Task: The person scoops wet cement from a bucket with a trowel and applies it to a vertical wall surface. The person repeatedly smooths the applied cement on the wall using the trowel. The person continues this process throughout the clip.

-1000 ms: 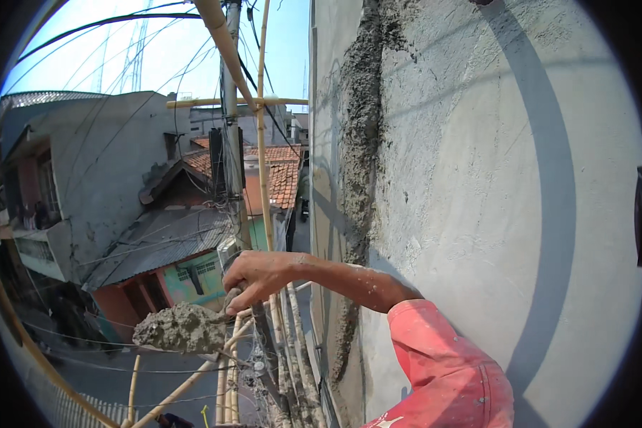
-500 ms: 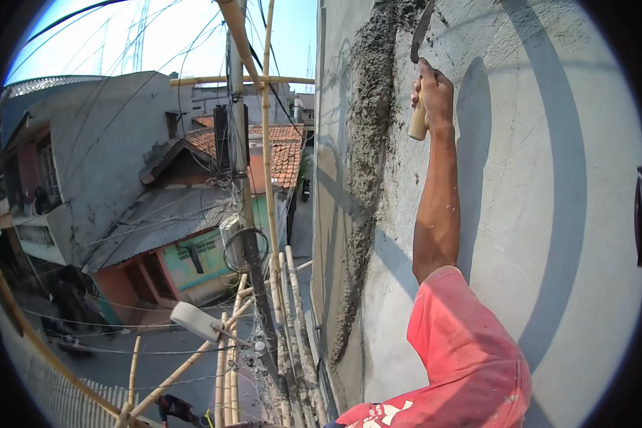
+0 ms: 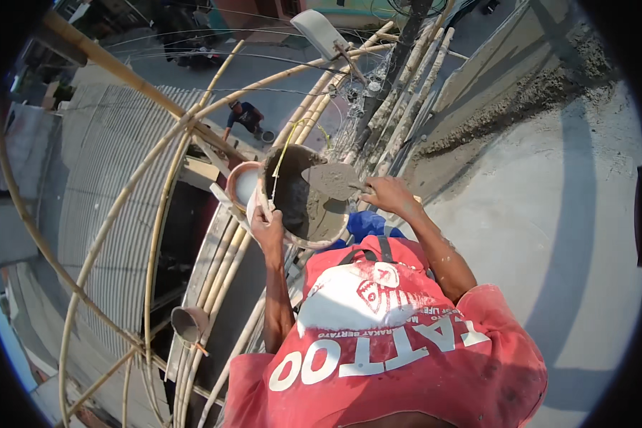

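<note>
A wide bucket (image 3: 269, 187) stands before me, with grey wet mortar (image 3: 321, 217) lying inside along its near and right side. My left hand (image 3: 267, 227) is closed on the bucket's near-left rim, beside a yellow cord that runs up across the opening. In my right hand (image 3: 389, 196) is the handle of a trowel. Its blade (image 3: 330, 180) reaches over the bucket's opening and looks coated with mortar; whether it touches the mortar inside, I cannot tell.
A smaller pail (image 3: 246, 184) with pale liquid adjoins the bucket. Bamboo scaffold poles (image 3: 132, 187) cross on my left. A scoop-like container (image 3: 189, 324) lies on lower poles. Far below, a person (image 3: 245, 117) bends by a small bucket. The plastered wall (image 3: 506, 207) rises on my right.
My view has swung down from the wall to the bucket. The right hand has come down from high on the wall with the trowel; my left hand now shows, on the bucket rim.
</note>
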Available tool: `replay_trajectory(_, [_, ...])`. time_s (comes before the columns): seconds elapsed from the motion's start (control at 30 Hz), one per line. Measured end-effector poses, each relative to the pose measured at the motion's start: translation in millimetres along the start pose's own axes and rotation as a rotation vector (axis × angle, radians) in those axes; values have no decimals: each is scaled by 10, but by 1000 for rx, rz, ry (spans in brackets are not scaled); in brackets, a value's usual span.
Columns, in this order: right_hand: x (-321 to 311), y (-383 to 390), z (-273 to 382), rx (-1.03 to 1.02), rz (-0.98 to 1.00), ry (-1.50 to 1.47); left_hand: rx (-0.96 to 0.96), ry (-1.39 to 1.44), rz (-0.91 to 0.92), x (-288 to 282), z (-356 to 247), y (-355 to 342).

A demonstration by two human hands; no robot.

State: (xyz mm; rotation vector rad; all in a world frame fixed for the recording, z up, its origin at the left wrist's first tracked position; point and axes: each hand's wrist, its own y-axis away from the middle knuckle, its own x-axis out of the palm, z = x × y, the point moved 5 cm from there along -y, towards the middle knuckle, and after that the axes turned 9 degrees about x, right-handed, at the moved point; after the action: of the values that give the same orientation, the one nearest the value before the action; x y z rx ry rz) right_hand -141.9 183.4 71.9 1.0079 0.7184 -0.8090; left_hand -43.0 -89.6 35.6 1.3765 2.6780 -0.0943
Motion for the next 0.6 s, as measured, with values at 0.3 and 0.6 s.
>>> replay_trajectory(0.3, [962, -31, 1208, -685, -460, 507, 240, -202, 167, 16, -602, 5])
replay_trajectory(0.6, [479, -194, 860, -617, -340, 358, 243, -242, 64, -77, -659, -24])
